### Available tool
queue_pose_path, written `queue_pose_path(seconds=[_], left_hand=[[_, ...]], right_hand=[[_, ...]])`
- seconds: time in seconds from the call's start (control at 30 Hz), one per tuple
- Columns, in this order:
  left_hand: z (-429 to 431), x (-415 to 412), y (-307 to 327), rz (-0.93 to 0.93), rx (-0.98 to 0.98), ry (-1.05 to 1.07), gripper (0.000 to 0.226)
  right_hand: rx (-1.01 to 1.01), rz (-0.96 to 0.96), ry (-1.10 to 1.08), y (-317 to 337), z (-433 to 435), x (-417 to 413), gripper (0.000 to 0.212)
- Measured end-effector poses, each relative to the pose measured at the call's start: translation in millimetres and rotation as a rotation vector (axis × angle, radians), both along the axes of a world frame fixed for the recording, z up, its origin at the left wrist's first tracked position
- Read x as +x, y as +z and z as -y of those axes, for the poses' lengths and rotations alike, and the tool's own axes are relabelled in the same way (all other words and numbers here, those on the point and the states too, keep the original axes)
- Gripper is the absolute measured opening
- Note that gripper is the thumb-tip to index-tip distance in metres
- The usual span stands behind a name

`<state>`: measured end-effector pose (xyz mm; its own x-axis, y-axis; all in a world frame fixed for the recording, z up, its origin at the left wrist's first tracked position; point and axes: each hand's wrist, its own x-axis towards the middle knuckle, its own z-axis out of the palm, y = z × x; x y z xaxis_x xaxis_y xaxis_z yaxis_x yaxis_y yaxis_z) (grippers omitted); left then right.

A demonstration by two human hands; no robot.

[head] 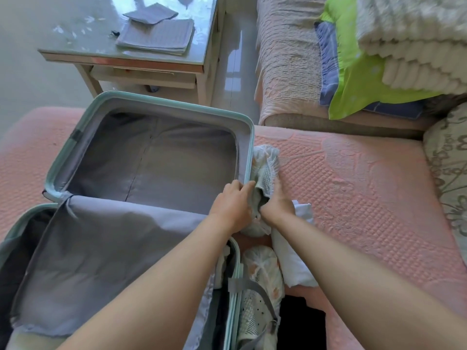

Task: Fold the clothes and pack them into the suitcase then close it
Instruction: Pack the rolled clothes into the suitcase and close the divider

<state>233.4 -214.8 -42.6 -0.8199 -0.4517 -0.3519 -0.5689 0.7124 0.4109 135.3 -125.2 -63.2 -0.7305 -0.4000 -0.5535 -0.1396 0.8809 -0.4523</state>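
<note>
Head view: the fingers [241, 189] of the left hand [231, 205] are curled over the near end of a pale knitted garment [265, 168]. They grasp it right against the rim of the suitcase [151, 102]. The fingers [276, 184] of the right hand [276, 205] press into the same garment from the other side, with the thumb tucked under the fabric. Both hands therefore hold the one garment, knuckles nearly touching.

Location of task items:
- The garment lies bunched on the pink bedspread [353, 185], touching the suitcase's right wall. It is not yet folded flat.
- The suitcase lies open. No clothes show in the far half. A grey divider flap [113, 248] covers the near half.
- A white folded piece [290, 261] and a patterned garment [262, 274] wait just beside the near half.

Likely faults from this position:
- Loose knit may catch on the rim or zip if the garment is dragged over the edge rather than lifted clear.
- A bunched bundle may spread on release and produce an uneven layer that hinders closing.
- A sweep of the right forearm may push the waiting clothes toward the dark gap [300, 322] at the bedspread's edge.
- The divider flap may trap fabric if it is not lifted before the near half is loaded.
</note>
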Motion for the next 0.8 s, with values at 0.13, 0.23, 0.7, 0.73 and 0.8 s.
queue_pose_path(seconds=[0.13, 0.23, 0.7, 0.73, 0.8], left_hand=[[4, -5, 8, -0.103, -0.009, 0.02, 0.062], [3, -18, 28, -0.193, 0.083, 0.058, 0.063], [111, 48, 60, -0.194, 0.266, 0.388, 0.058], [119, 56, 55, -0.145, 0.278, 0.399, 0.052], [128, 68, 41, -0.051, 0.313, 0.398, 0.049]], right_hand=[[-0.144, -0.034, -0.256, 23, -5, -6, 0.068], [-0.228, -0.097, -0.402, 51, -14, -9, 0.065], [-0.401, 0.025, -0.083, 95, 110, 65, 0.076], [-0.376, 0.061, -0.06, 88, 118, 73, 0.077], [-0.328, 0.111, -0.024, 72, 126, 86, 0.078]])
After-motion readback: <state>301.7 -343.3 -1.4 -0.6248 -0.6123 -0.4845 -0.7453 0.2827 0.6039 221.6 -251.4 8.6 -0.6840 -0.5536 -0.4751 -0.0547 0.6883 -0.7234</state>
